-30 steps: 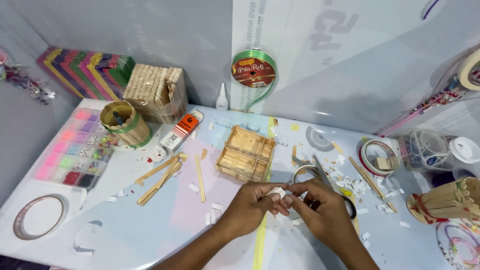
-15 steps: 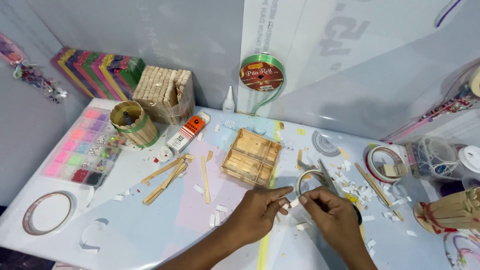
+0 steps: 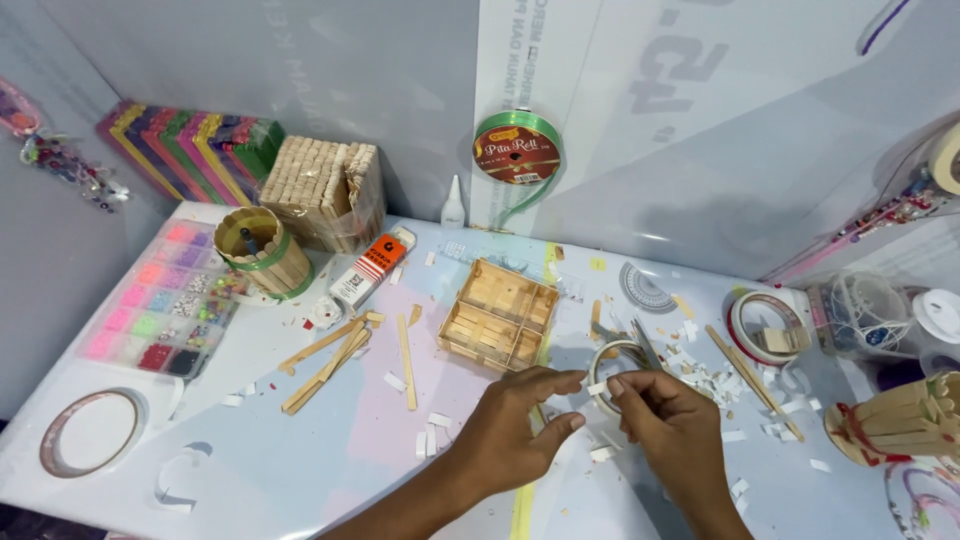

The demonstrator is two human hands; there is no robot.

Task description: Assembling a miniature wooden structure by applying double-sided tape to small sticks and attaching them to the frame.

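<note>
My right hand holds a small roll of white double-sided tape upright above the table. My left hand pinches the loose end of that tape between thumb and forefinger, just left of the roll. Behind the hands lies a wooden ice-cream-stick tray with several compartments. Loose wooden sticks lie to the left of it, and one single stick lies beside the tray.
White paper scraps litter the table at the right. A bead organiser box, a stick-clad cup, a glue tube, a green ribbon spool, a tape ring and a stick bundle surround the work area.
The hands have lifted the tape roll off the table and drawn apart slightly, the left hand pulling the tape's end out from the roll.
</note>
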